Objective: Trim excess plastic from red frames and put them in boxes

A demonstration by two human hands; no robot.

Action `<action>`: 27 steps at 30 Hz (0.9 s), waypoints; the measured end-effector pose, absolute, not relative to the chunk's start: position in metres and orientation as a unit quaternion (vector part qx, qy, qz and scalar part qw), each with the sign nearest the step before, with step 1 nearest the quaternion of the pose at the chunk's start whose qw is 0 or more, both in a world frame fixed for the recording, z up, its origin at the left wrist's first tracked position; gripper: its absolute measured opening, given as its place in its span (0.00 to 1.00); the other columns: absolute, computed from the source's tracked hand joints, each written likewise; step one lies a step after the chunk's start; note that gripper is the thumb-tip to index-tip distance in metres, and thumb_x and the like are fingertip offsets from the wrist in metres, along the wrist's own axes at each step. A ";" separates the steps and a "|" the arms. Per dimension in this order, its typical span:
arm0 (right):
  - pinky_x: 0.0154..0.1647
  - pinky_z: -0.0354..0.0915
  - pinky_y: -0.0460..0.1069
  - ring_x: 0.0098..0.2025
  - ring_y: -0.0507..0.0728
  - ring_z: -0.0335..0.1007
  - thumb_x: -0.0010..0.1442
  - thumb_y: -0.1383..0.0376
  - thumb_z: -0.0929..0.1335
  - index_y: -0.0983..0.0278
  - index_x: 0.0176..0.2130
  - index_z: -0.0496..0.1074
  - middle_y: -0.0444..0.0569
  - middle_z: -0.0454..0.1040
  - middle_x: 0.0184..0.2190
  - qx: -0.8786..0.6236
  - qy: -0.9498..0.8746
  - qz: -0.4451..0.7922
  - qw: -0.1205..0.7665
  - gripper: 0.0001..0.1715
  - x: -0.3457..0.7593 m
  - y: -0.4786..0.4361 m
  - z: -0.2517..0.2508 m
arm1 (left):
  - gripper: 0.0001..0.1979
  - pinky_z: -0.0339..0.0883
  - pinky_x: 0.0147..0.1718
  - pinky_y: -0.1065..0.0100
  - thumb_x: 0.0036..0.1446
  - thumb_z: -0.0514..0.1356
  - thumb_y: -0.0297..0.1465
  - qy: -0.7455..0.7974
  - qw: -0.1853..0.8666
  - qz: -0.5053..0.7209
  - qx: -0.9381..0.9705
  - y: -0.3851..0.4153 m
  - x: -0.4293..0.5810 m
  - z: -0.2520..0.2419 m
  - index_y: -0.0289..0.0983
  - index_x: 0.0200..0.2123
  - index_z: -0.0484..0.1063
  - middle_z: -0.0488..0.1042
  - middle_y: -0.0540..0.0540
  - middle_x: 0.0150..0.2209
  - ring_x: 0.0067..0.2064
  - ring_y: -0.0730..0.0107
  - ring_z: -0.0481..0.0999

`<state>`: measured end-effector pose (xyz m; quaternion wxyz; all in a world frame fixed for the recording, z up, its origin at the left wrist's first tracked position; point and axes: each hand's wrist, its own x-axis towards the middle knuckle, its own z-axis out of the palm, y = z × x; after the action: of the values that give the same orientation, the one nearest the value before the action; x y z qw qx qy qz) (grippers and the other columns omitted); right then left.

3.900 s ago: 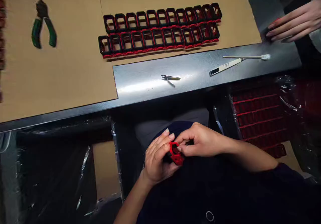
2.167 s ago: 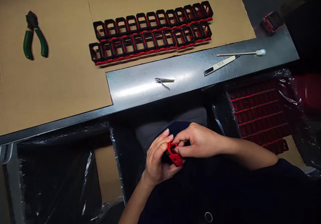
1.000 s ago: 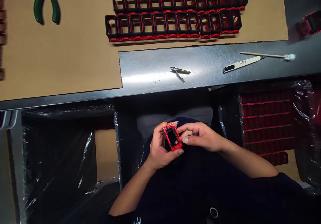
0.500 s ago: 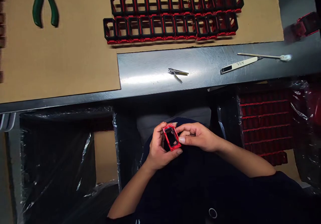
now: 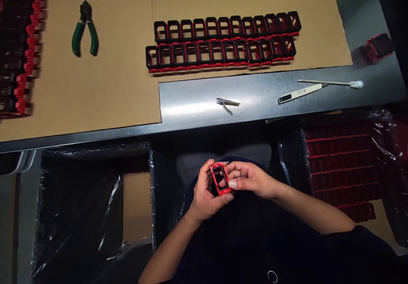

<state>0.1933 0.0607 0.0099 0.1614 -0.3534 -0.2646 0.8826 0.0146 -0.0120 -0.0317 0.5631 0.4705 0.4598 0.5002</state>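
Note:
A small red-and-black rectangular plastic frame is held in front of my body, below the table edge, with its open middle facing me. My left hand wraps round its left side and bottom, thumb along the lower edge. From the right, my right hand pinches the frame's right side, thumb on the near face and fingers partly behind it. Two rows of similar black-and-red frames stand on the cardboard above. Nail clippers lie on the metal table beyond my hands.
Green-handled pliers lie on the cardboard. On the metal table are a white-handled knife marked A55, a cotton-tipped stick and a single frame. A plastic-lined box stands left; a box of red frames right.
The view has shifted up and left, so the table things sit lower and more of the left-hand frames shows. Both hands keep the frame, the right fingers now reaching slightly into its opening.

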 end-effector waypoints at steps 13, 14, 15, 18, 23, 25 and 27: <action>0.43 0.70 0.47 0.37 0.51 0.79 0.52 0.59 0.80 0.66 0.43 0.73 0.49 0.82 0.38 -0.334 -0.253 0.891 0.174 0.23 0.193 0.058 0.006 | 0.44 0.68 0.60 0.52 0.52 0.72 0.42 0.453 0.565 0.510 0.465 -0.016 0.014 -0.031 0.49 0.67 0.55 0.72 0.39 0.60 0.60 0.53 0.74; 0.43 0.70 0.48 0.37 0.52 0.79 0.53 0.59 0.79 0.66 0.44 0.74 0.49 0.82 0.38 -0.319 -0.247 0.898 0.177 0.23 0.193 0.058 0.005 | 0.44 0.68 0.60 0.50 0.52 0.71 0.42 0.457 0.548 0.508 0.482 -0.016 0.013 -0.031 0.48 0.68 0.54 0.72 0.38 0.60 0.60 0.52 0.74; 0.42 0.70 0.48 0.36 0.52 0.79 0.54 0.59 0.79 0.67 0.45 0.74 0.50 0.82 0.38 -0.305 -0.242 0.904 0.178 0.23 0.194 0.057 0.004 | 0.45 0.68 0.60 0.49 0.53 0.71 0.42 0.461 0.529 0.507 0.500 -0.016 0.013 -0.031 0.48 0.68 0.53 0.71 0.38 0.60 0.60 0.51 0.74; 0.40 0.71 0.47 0.35 0.52 0.79 0.56 0.60 0.78 0.68 0.46 0.75 0.50 0.82 0.36 -0.276 -0.222 0.918 0.178 0.22 0.194 0.056 0.002 | 0.46 0.68 0.58 0.45 0.54 0.70 0.42 0.468 0.474 0.503 0.551 -0.016 0.013 -0.031 0.47 0.70 0.51 0.71 0.36 0.58 0.58 0.50 0.75; 0.41 0.71 0.45 0.37 0.51 0.79 0.57 0.61 0.78 0.68 0.46 0.76 0.49 0.82 0.37 -0.267 -0.210 0.924 0.176 0.20 0.192 0.055 0.001 | 0.47 0.70 0.56 0.44 0.54 0.70 0.43 0.476 0.449 0.493 0.573 -0.016 0.012 -0.031 0.46 0.70 0.49 0.72 0.36 0.56 0.57 0.49 0.76; 0.40 0.71 0.46 0.36 0.52 0.79 0.56 0.61 0.78 0.68 0.46 0.75 0.50 0.82 0.36 -0.275 -0.213 0.922 0.171 0.21 0.192 0.055 0.000 | 0.47 0.70 0.56 0.44 0.54 0.69 0.44 0.482 0.447 0.488 0.574 -0.016 0.011 -0.030 0.45 0.70 0.49 0.72 0.35 0.57 0.57 0.49 0.76; 0.39 0.71 0.46 0.34 0.52 0.79 0.56 0.60 0.78 0.68 0.45 0.75 0.50 0.82 0.35 -0.280 -0.216 0.920 0.167 0.21 0.191 0.055 0.000 | 0.47 0.70 0.56 0.44 0.54 0.69 0.45 0.489 0.447 0.479 0.576 -0.017 0.010 -0.029 0.45 0.70 0.49 0.72 0.35 0.57 0.56 0.48 0.76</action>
<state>0.1914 0.0549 -0.0002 0.1672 -0.2805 -0.2164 0.9201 0.0104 -0.0170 -0.0294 0.4471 0.5756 0.4887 0.4795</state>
